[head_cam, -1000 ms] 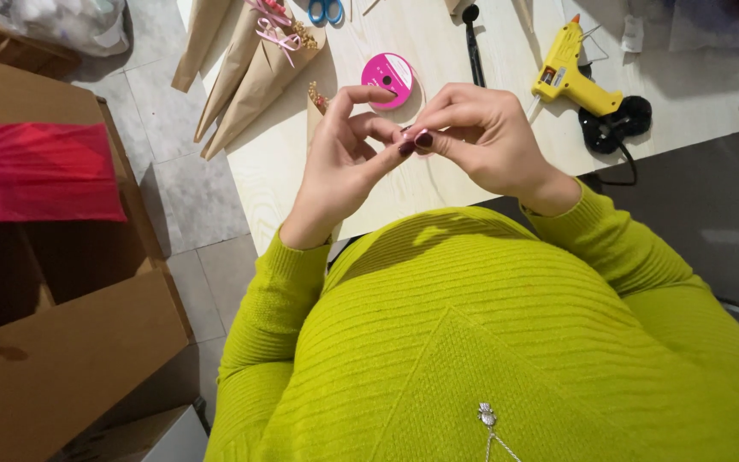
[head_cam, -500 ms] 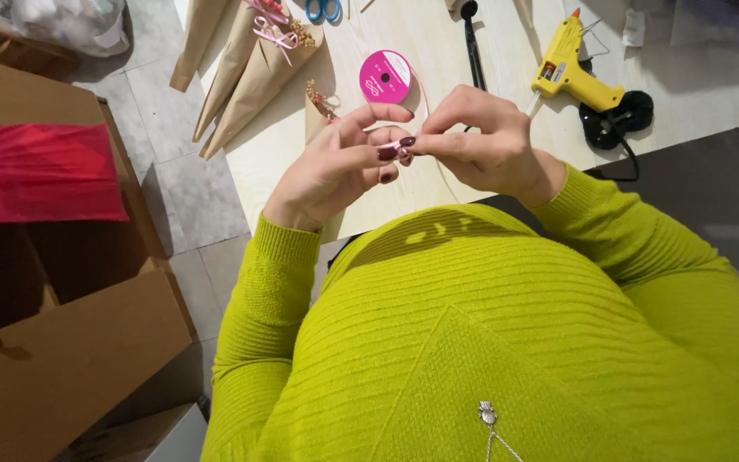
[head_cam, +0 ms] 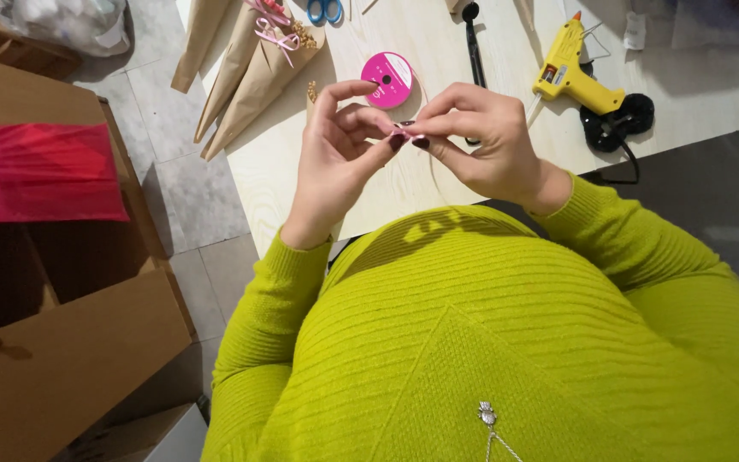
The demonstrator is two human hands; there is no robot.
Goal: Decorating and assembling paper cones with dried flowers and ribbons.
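Note:
My left hand (head_cam: 335,158) and my right hand (head_cam: 485,141) meet above the near edge of the light wooden table (head_cam: 301,184). Their fingertips pinch a small piece of pink ribbon (head_cam: 410,134) between them. A thin pale strand hangs down from the pinch. Just beyond my fingers lies a pink ribbon spool (head_cam: 387,80). I wear a lime green sweater.
Brown paper cones (head_cam: 250,73) with pink bows lie at the table's left end. A yellow glue gun (head_cam: 573,70) with a black cord sits at the right. Blue scissors (head_cam: 325,10) lie at the far edge. An open cardboard box (head_cam: 53,334) holding red tissue (head_cam: 36,171) stands at left.
Both hands have stayed joined on the ribbon and shifted slightly. The fingers have reworked their pinch.

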